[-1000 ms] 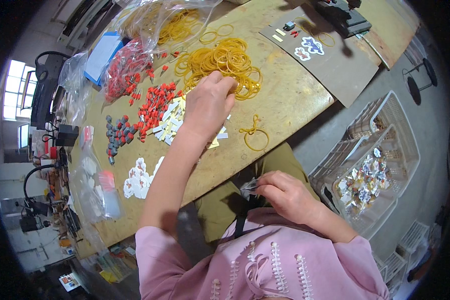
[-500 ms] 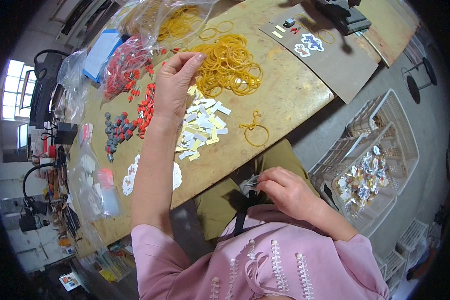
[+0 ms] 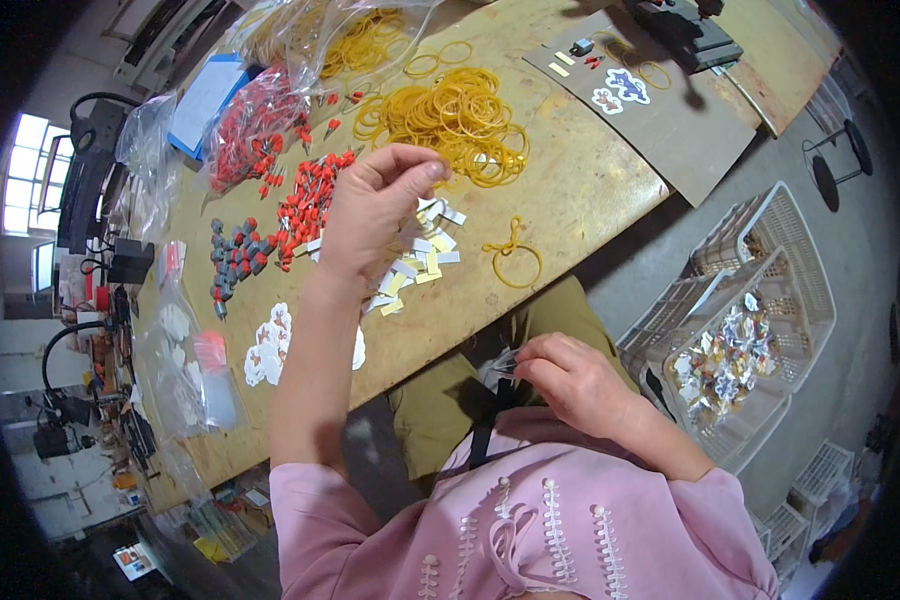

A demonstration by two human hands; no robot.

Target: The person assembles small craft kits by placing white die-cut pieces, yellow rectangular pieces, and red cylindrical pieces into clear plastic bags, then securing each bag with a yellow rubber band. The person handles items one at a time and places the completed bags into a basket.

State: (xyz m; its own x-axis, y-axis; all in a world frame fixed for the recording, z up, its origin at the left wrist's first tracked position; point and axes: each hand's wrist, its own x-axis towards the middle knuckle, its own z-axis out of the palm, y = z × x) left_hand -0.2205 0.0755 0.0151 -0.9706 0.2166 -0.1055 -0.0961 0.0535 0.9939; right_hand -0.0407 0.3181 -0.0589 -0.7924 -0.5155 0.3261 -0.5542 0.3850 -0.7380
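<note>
- While the left hand (image 3: pixel 370 215) is held raised above the worktable (image 3: pixel 590 190), its fingertips are pinched together; whether something small is caught between them cannot be told.
- Directly beneath and beside that hand, a scatter of small white and yellow tags (image 3: pixel 420 262) is spread on the tabletop.
- Just to the left of the hand, a heap of small red parts (image 3: pixel 305 205) is seen, with a cluster of dark grey parts (image 3: pixel 235 255) further left.
- Ahead of the hand, a loose pile of yellow rubber bands (image 3: pixel 455 120) is laid out, and a single knotted rubber band (image 3: pixel 512 258) lies apart near the table's near edge.
- The right hand (image 3: pixel 570 380) is kept low, over the lap and off the table, with its fingers closed on a small clear, crinkled item (image 3: pixel 500 368) whose kind cannot be made out.
- Near the left forearm, white cut-out figures (image 3: pixel 268 345) are laid flat on the table.
- At the far left of the table, a clear bag of red parts (image 3: pixel 250 130) and a blue box (image 3: pixel 205 100) are found.
- To the right, on the floor, white plastic baskets (image 3: pixel 770 270) are stacked, one holding small packed pieces.
- A pink top with white trim (image 3: pixel 530 530) is worn by the person.
</note>
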